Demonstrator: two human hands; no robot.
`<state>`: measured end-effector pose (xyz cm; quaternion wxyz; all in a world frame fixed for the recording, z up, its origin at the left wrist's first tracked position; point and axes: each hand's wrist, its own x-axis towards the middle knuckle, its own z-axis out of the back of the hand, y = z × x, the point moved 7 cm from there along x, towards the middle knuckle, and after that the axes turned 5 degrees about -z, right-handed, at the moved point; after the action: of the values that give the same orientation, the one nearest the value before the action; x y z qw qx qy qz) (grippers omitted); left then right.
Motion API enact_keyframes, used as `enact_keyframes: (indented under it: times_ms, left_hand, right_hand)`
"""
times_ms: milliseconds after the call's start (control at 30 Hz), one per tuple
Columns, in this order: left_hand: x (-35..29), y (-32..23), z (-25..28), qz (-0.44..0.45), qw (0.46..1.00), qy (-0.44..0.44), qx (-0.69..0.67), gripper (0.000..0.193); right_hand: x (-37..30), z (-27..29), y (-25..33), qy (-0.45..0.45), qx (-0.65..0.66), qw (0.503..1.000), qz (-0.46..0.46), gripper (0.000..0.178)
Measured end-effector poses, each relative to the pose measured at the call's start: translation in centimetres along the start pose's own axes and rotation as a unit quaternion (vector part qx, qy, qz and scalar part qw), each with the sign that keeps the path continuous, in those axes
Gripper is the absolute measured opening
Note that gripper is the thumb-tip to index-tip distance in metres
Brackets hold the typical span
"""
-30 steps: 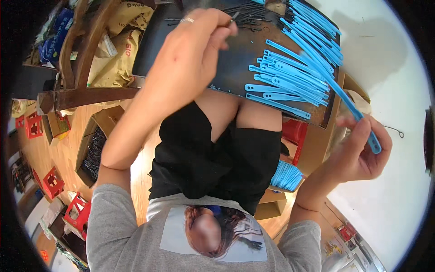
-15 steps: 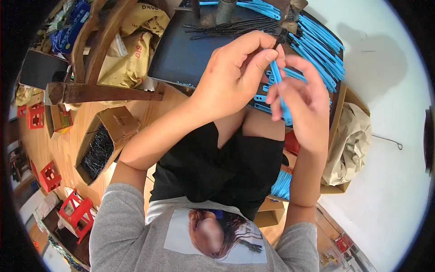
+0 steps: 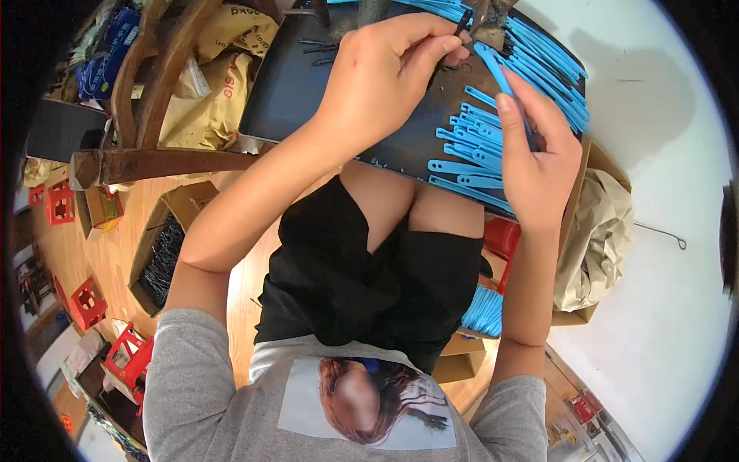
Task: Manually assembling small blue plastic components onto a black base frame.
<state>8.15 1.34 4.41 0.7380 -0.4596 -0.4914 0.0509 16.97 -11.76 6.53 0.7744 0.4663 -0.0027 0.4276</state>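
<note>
Pinched between the thumb and fingers of my left hand (image 3: 377,85) is a thin black strip (image 3: 464,21), its upper end sticking out above the fingertips. My right hand (image 3: 543,154) is closed around a long, flat blue plastic strip (image 3: 493,65), which slants up and left out of the grip. The two pieces are apart. Left of my right hand, several blue strips with holed ends (image 3: 469,138) lie loosely at the near edge of the dark tabletop (image 3: 289,92). A denser bundle of blue strips (image 3: 550,73) rests beyond it. More black strips (image 3: 322,52) lie partly behind my left hand.
Metal posts (image 3: 372,11) rise from the far side of the tabletop. A wooden chair frame (image 3: 169,165) and yellow sacks (image 3: 208,115) are at the left. An open carton of black pieces (image 3: 162,258) stands on the floor. Crumpled brown paper (image 3: 593,239) fills a box at the right.
My hands have moved apart, the left up and left, the right to the right. The blue strip and black strip, close together before, are now separated. The loose blue strips show more fully.
</note>
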Motion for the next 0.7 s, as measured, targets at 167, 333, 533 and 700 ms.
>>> enact_keyframes:
  times_ms: [167, 333, 533, 700]
  left_hand:
    - [3.2, -0.5, 0.7, 0.077, 0.983, 0.128, 0.104, 0.009]
    - [2.7, -1.7, 0.0, 0.023, 0.99, 0.11, 0.084, 0.01]
    - [2.3, -2.7, -1.3, 0.0, 0.991, 0.119, 0.065, 0.011]
    - [2.1, -3.6, -1.9, 0.001, 0.991, 0.127, 0.051, 0.011]
  right_hand:
    - [0.6, -0.5, -1.4, 0.001, 0.12, 0.993, -0.007, 0.022]
    - [0.7, 0.6, -1.1, 0.021, 0.121, 0.992, 0.005, 0.023]
    - [0.1, 2.1, -1.7, 0.017, 0.159, 0.987, 0.002, 0.024]
    - [-0.3, 3.0, -2.4, 0.02, 0.173, 0.984, -0.043, 0.023]
